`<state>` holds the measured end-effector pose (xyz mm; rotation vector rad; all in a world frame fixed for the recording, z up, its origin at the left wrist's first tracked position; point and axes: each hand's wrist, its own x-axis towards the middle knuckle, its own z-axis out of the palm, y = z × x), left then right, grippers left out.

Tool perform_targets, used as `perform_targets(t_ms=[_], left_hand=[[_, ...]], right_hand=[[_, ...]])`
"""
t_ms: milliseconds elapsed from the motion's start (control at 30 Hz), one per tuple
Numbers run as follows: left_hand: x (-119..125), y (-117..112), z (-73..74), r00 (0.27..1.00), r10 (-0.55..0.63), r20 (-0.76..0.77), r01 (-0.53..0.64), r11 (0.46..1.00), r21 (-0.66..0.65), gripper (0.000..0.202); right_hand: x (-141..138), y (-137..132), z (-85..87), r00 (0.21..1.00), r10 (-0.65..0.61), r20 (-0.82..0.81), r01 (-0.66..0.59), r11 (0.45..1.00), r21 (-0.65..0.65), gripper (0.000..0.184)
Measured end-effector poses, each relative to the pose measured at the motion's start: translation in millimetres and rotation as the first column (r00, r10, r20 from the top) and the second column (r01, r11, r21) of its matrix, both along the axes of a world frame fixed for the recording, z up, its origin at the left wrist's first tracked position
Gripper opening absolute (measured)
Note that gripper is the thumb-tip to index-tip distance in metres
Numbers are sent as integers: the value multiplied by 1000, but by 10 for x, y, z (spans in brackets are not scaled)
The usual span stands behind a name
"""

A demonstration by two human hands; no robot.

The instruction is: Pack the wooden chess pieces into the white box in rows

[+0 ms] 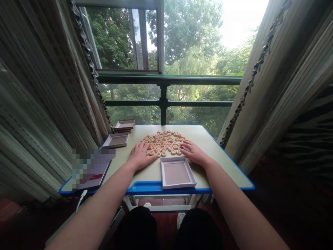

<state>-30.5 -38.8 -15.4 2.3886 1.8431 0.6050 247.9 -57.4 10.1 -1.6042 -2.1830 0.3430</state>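
Many round wooden Chinese chess pieces (166,139) with carved characters lie spread over the middle of the table. My left hand (140,155) rests at their left edge, palm down, fingers stretched out over some of the pieces and the thumb pointing right. At their right edge lies my right hand (194,152), also palm down with its fingers spread, the tips touching or close beside the outer pieces. Between my forearms, near the table's front edge, stands a shallow white box tray (177,173) with nothing in it.
The pale table (223,170) has a blue rim. On its left are a tablet-like device (95,170) with a white cable (81,201), a shallow box (116,140) and a stack of boxes (125,125). Curtains (88,114) flank the table; a green railing (163,80) stands behind.
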Motion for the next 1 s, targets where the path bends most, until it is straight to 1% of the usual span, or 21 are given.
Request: perform_targets(t_ms=[67, 100, 133, 200, 233, 267, 333, 400, 467, 533, 633, 700, 733, 800, 867, 933, 1000], left_hand=[[-12, 25, -25, 999, 45, 1, -45, 999, -7, 89], [-15, 35, -34, 998, 61, 0, -61, 998, -19, 92], [-16, 42, -41, 998, 69, -2, -69, 997, -35, 95], [-11, 46, -45, 998, 62, -7, -62, 996, -59, 98], [-7, 44, -42, 999, 53, -8, -53, 997, -62, 98], [-2, 41, -38, 999, 47, -7, -47, 997, -63, 98], [7, 35, -30, 999, 42, -3, -43, 997, -58, 99], [10, 34, -28, 999, 46, -4, -47, 998, -47, 100], [9, 38, -30, 998, 58, -9, -59, 997, -40, 100], [5, 41, -29, 997, 70, -16, -70, 997, -44, 98], [6, 32, -8, 996, 78, -31, -79, 995, -61, 94], [13, 18, 14, 995, 87, -40, -90, 993, -70, 90], [17, 10, 24, 995, 93, -45, -96, 992, -79, 88], [23, 0, 39, 993, 102, -52, -107, 990, -95, 81], [24, -1, 46, 994, 101, -49, -106, 989, -105, 74], [21, 8, 49, 995, 98, -36, -101, 989, -104, 69], [17, 22, 53, 996, 87, -20, -89, 991, -100, 68]], right_hand=[[9, 10, 0, 1000, -17, -10, 18, 1000, 6, 51], [17, 18, -3, 999, -54, 0, 54, 999, 0, 54], [26, 28, -8, 993, -116, 22, 117, 993, -9, 56], [46, 47, -23, 957, -277, 84, 280, 959, -32, 64], [55, 53, -32, 937, -330, 115, 337, 940, -48, 68], [62, 56, -41, 928, -346, 141, 357, 932, -63, 71], [65, 53, -58, 942, -294, 165, 311, 946, -90, 73], [57, 42, -69, 960, -229, 160, 247, 964, -99, 69], [48, 29, -65, 967, -220, 129, 232, 968, -92, 65], [51, 16, -38, 974, -217, 64, 222, 970, -93, 63], [89, -12, 44, 975, -203, -92, 193, 976, -104, 55], [120, -44, 105, 967, -177, -182, 157, 980, -119, 51], [132, -63, 132, 968, -152, -198, 129, 984, -126, 52], [140, -98, 166, 979, -108, -172, 86, 988, -128, 56], [132, -116, 173, 989, -87, -117, 75, 992, -105, 56], [118, -110, 153, 992, -88, -88, 82, 994, -72, 53], [107, -80, 114, 992, -79, -94, 76, 997, -32, 52]])
